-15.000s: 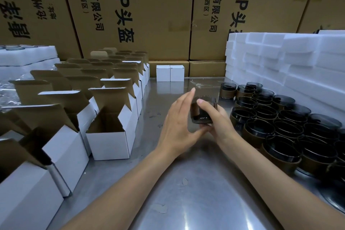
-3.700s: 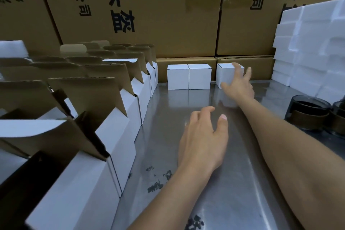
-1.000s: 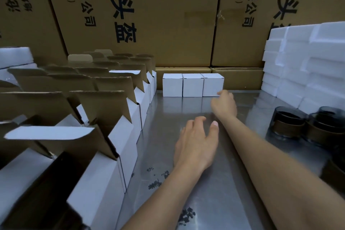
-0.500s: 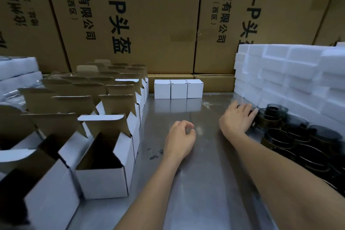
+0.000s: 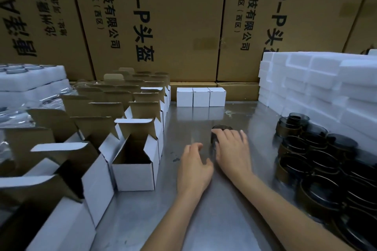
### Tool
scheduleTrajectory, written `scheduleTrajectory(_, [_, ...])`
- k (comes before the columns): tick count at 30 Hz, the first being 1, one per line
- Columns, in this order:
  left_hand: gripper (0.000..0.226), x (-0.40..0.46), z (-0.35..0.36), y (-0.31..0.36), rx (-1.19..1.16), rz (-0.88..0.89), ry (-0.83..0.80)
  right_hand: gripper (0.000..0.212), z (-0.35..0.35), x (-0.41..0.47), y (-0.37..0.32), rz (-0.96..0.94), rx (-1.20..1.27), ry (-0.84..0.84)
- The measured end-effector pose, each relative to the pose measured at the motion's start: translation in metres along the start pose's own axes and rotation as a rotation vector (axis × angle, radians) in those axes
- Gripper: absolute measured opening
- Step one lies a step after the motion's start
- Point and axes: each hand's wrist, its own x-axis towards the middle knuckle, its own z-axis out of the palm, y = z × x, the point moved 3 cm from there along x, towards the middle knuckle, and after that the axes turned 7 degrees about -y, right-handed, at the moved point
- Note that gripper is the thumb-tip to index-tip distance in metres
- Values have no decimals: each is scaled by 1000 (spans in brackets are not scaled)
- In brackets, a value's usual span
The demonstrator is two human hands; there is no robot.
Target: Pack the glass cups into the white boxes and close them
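Observation:
My right hand (image 5: pixel 234 153) grips a dark glass cup (image 5: pixel 219 128) at the middle of the steel table (image 5: pixel 214 220); most of the cup is hidden under my fingers. My left hand (image 5: pixel 193 167) hovers just left of it, fingers loosely apart, holding nothing. Several more dark glass cups (image 5: pixel 318 153) crowd the right side. Open white boxes (image 5: pixel 135 167) with raised brown flaps line the left. Three closed white boxes (image 5: pixel 201 97) stand in a row at the back.
Stacked white foam blocks (image 5: pixel 318 83) rise behind the cups at the right. Foam trays and clear plastic (image 5: pixel 30 81) lie at the far left. Large printed cardboard cartons (image 5: pixel 163 22) wall off the back.
My right hand has pulled one cup away from the group at the right to the table's middle. My left hand has opened and stays beside it. The view has tilted down a little.

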Motion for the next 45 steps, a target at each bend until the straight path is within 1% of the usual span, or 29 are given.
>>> scheduleTrajectory(4, [50, -24, -14, -4, 1, -9, 28, 38, -29, -40, -17, -145, 89, 49])
scheduleTrajectory(9, [77, -48, -16, -1, 0, 63, -70, 41, -57, -78, -20, -274, 182, 143])
scheduleTrajectory(12, [85, -48, -16, 0, -47, 104, -111, 39, -63, -87, -19, -278, 284, 167])
scheduleTrajectory(14, [84, -46, -17, 3, -87, 129, -87, 37, -63, -86, -17, -220, 414, 143])
scheduleTrajectory(16, [77, -46, -19, 6, -124, 184, -49, 36, -62, -83, -16, -201, 479, 125])
scheduleTrajectory(18, [67, -49, -19, 10, -144, 253, -33, 36, -61, -83, -17, -233, 486, 138])
scheduleTrajectory(20, [62, -50, -21, 13, -179, 294, -30, 35, -61, -83, -18, -272, 489, 155])
scheduleTrajectory(24, [61, -49, -24, 15, -247, 304, 47, 33, -62, -86, -21, -366, 468, 174])
scheduleTrajectory(27, [61, -49, -28, 14, -275, 291, 126, 31, -63, -86, -21, -342, 457, 200])
scheduleTrajectory(28, [62, -49, -29, 15, -272, 308, 150, 37, -64, -85, -20, -310, 496, 205])
scheduleTrajectory(29, [64, -50, -31, 15, -261, 326, 171, 49, -63, -85, -18, -275, 562, 187])
scheduleTrajectory(31, [67, -53, -33, 18, -245, 374, 194, 73, -60, -85, -14, -206, 710, 97])
scheduleTrajectory(32, [68, -54, -33, 20, -231, 410, 200, 77, -59, -85, -14, -183, 754, 57])
scheduleTrajectory(34, [70, -58, -32, 23, -183, 472, 215, 72, -58, -86, -13, -201, 754, 56])
scheduleTrajectory(37, [71, -58, -33, 24, -161, 503, 229, 66, -58, -86, -14, -235, 742, 85])
scheduleTrajectory(42, [69, -56, -32, 22, -163, 489, 217, 66, -58, -85, -16, -224, 765, 67])
scheduleTrajectory(45, [63, -56, -31, 23, -177, 441, 146, 61, -60, -84, -11, -167, 784, 45])
